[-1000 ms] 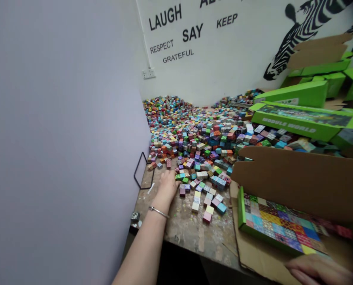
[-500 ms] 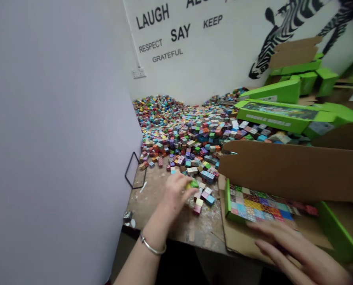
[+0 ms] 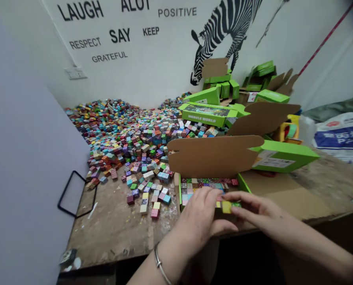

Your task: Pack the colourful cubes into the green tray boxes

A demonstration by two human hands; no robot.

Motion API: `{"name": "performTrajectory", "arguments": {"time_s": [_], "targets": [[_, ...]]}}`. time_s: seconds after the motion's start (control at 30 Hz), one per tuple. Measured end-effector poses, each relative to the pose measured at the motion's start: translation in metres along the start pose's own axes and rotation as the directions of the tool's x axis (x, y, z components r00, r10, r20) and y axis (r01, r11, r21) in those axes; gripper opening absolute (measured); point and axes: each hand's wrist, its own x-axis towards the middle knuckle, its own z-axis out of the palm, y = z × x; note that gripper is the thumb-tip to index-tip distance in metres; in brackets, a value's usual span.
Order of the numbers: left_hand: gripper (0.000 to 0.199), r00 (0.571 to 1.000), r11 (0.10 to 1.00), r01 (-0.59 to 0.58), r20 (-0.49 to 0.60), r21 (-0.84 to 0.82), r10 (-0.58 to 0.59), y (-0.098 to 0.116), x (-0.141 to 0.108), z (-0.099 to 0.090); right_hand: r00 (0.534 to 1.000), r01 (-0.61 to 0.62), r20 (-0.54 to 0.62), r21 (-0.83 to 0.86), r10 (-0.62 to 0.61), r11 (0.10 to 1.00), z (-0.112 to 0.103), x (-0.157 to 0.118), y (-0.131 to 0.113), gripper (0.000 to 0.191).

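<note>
An open green box holds rows of small patterned blocks, coloured pink, blue, white and red. My left hand, with a silver bangle at the wrist, reaches over the box's front side. Its fingers are curled together over the blocks, with the thumb beneath; what they grip is hidden. From the right comes my right hand, thumb and fingers closed on a yellow block with a green part beside it. The two hands nearly meet at the box's front edge.
A large heap of loose blocks covers the table's back left. The box's cardboard flap stands upright. Green boxes lie behind, another to the right. A pale panel borders the left, near a black wire frame.
The view has swung right. My left hand has moved from the loose blocks to the green box, bringing the yellow and green block. My right hand has closed on that block.
</note>
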Motion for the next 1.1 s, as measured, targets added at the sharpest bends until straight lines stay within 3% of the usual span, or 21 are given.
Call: {"name": "performTrajectory", "arguments": {"time_s": [0.1,0.2,0.37,0.47,0.53,0.7,0.83,1.1], "targets": [[0.07,0.991,0.981,0.061,0.102,0.185,-0.081,-0.003,0.019,0.009,0.973,0.108,-0.163,-0.314,-0.166,0.943,-0.035,0.017,0.019,0.032],[0.068,0.964,0.954,0.031,0.243,0.299,-0.108,-0.008,0.032,0.018,0.942,0.198,-0.11,-0.582,-0.317,0.789,-0.058,0.039,0.04,0.027],[0.081,0.927,0.955,0.034,0.348,0.296,-0.141,-0.013,0.038,0.026,0.947,0.158,0.004,-0.876,-0.321,0.455,-0.059,0.059,0.064,0.03],[0.083,0.918,0.959,0.052,0.364,0.279,-0.156,-0.013,0.038,0.026,0.946,0.117,0.002,-0.935,-0.323,0.335,-0.053,0.059,0.066,0.03],[0.084,0.915,0.961,0.064,0.368,0.268,-0.164,-0.013,0.038,0.025,0.951,0.101,-0.002,-0.943,-0.311,0.316,-0.051,0.058,0.064,0.027],[0.084,0.911,0.965,0.076,0.377,0.251,-0.17,-0.013,0.04,0.025,0.97,0.047,-0.044,-0.931,-0.239,0.362,-0.048,0.057,0.057,0.025],[0.081,0.909,0.963,0.079,0.378,0.258,-0.176,-0.012,0.04,0.025,0.98,-0.005,-0.067,-0.951,-0.19,0.31,-0.046,0.058,0.052,0.027],[0.081,0.909,0.962,0.074,0.379,0.262,-0.173,-0.013,0.039,0.026,0.992,0.036,-0.001,-0.956,-0.125,0.292,-0.044,0.057,0.041,0.021]]}}
